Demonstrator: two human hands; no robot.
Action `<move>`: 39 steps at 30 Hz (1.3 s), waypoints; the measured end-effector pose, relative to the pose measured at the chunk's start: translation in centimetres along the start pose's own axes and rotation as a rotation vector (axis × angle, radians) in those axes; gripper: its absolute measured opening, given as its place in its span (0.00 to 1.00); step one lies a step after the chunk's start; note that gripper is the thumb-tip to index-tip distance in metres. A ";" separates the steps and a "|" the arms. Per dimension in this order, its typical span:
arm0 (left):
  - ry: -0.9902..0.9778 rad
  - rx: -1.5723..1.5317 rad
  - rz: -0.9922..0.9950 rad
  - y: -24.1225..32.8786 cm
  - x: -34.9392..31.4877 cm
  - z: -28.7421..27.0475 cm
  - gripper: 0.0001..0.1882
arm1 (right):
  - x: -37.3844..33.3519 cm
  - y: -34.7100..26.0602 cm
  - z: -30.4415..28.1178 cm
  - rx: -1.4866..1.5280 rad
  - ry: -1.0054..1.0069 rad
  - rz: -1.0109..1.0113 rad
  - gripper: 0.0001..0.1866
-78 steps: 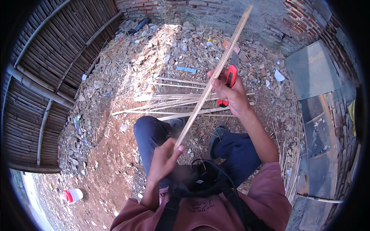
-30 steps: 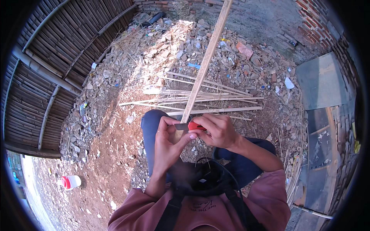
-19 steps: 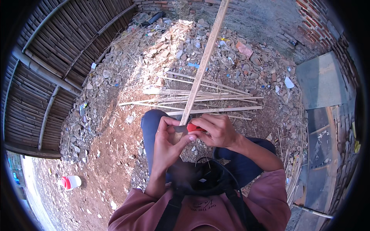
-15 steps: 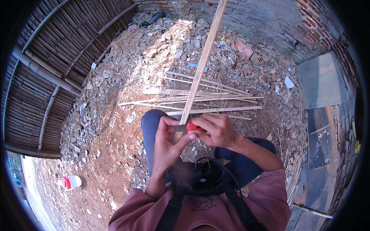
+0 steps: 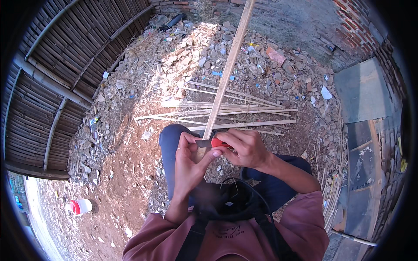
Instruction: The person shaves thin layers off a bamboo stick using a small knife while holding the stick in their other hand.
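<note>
A long pale strip of wood or bamboo (image 5: 223, 85) slants away from my lap toward the far wall. Its near end is between the fingers of my left hand (image 5: 188, 158), which is closed around it. In my right hand (image 5: 244, 147) is a red-handled knife (image 5: 215, 142), fingers wrapped over the grip. The dark, wide blade (image 5: 203, 143) lies across the strip near its end. My left fingertips are close to the far end of the blade, and my left thumb is just below my right hand.
Several thin strips (image 5: 244, 125) lie on the rubble-strewn ground beyond my knees. A bamboo-slat wall (image 5: 56, 78) stands at left, with a red-and-white container (image 5: 80, 206) on the dirt below it. Grey panels (image 5: 365, 91) lean at right, and a brick wall (image 5: 287, 26) closes the back.
The knife blade has turned slightly and now shows dark across the strip. Both hands stay in nearly the same place, and the strip has barely moved.
</note>
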State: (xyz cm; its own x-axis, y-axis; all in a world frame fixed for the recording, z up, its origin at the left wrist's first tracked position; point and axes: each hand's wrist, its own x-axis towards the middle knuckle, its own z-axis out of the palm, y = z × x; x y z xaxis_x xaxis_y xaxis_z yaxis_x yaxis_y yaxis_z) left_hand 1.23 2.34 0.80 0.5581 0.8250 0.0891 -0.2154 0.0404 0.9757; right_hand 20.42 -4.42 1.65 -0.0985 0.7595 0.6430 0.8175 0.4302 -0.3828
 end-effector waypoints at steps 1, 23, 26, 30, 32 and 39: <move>0.000 0.000 0.000 0.1 0.0 0.1 0.26 | 0.0 0.0 0.0 0.000 0.000 0.001 0.14; 0.100 0.172 -0.063 0.3 0.0 0.4 0.26 | 0.4 -0.7 -0.4 -0.065 0.031 0.044 0.13; 0.107 0.248 -0.031 -0.8 0.1 0.1 0.25 | 0.5 -0.8 -0.4 -0.062 0.039 0.066 0.13; 0.089 0.323 0.012 -0.9 0.2 0.0 0.25 | 0.5 -0.5 -0.6 -0.047 0.025 0.062 0.13; 0.080 0.309 0.009 -0.3 0.1 0.2 0.24 | 0.5 -0.4 -0.6 -0.031 0.021 0.058 0.13; 0.041 0.324 0.017 -0.8 0.0 -0.2 0.23 | 0.5 -0.1 -0.5 0.027 -0.029 0.050 0.13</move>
State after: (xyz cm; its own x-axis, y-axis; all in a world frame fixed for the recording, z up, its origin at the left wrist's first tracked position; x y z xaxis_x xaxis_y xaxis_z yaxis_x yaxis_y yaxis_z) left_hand 1.24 2.45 0.01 0.5222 0.8464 0.1042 0.0452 -0.1495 0.9877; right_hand 20.56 -4.30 2.38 -0.0741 0.7941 0.6033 0.8064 0.4036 -0.4322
